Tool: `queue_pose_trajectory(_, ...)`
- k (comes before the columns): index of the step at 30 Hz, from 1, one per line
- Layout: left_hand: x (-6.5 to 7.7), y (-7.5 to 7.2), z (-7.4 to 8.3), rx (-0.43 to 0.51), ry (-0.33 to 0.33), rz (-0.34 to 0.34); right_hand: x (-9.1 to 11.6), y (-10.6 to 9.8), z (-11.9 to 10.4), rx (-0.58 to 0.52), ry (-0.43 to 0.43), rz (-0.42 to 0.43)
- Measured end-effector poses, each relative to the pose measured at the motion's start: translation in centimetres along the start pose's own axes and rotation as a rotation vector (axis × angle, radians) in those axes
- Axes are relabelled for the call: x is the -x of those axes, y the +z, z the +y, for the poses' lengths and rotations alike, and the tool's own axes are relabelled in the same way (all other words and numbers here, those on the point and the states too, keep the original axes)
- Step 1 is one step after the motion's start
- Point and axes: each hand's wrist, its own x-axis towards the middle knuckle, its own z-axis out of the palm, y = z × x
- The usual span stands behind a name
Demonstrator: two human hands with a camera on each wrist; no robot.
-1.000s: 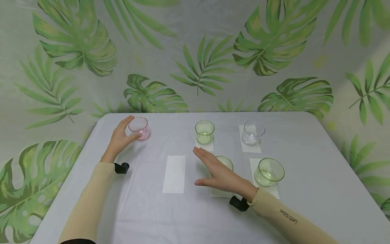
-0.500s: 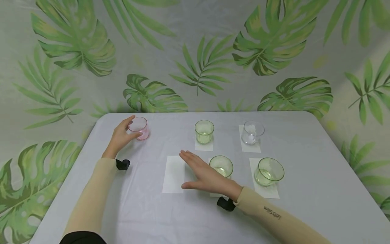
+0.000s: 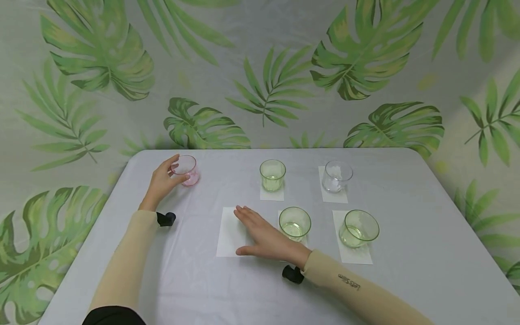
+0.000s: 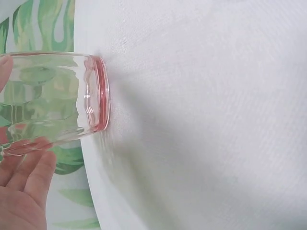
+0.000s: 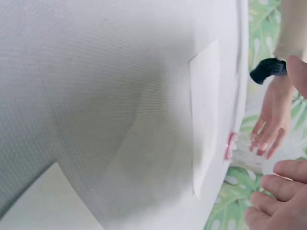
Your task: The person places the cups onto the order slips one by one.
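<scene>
At the far left of the table, my left hand holds a pink-tinted glass with the thumb on the near side and fingers round the back. Seen from the left wrist, the glass stands with its pink base on the white cloth, between thumb and fingertips. My right hand is stretched out above a white paper strip, fingers straight and thumb apart, holding nothing. Just beyond its wrist is a green glass. From the right wrist, that strip lies ahead of the open fingers.
Another green glass and a clear glass stand on paper strips in the back row. A further green glass is at front right on its strip. A leaf-patterned cloth hangs behind the white table.
My right hand has moved left, from in front of the middle green glass to over the bare paper strip, uncovering that glass. My left hand and the pink glass have barely moved.
</scene>
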Motion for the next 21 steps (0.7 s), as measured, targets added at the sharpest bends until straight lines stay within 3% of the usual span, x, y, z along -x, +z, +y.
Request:
queue_pose_trajectory(15,1.2,1.0,1.1,0.075,0.034,0.009,-0.8,1.5,1.2,0.105,0.101,-0.034)
queue_pose_trajectory(21,2.7,1.0,4.1,0.114,0.068,-0.026,-0.9,1.7,1.6,0.13,0.131,-0.052)
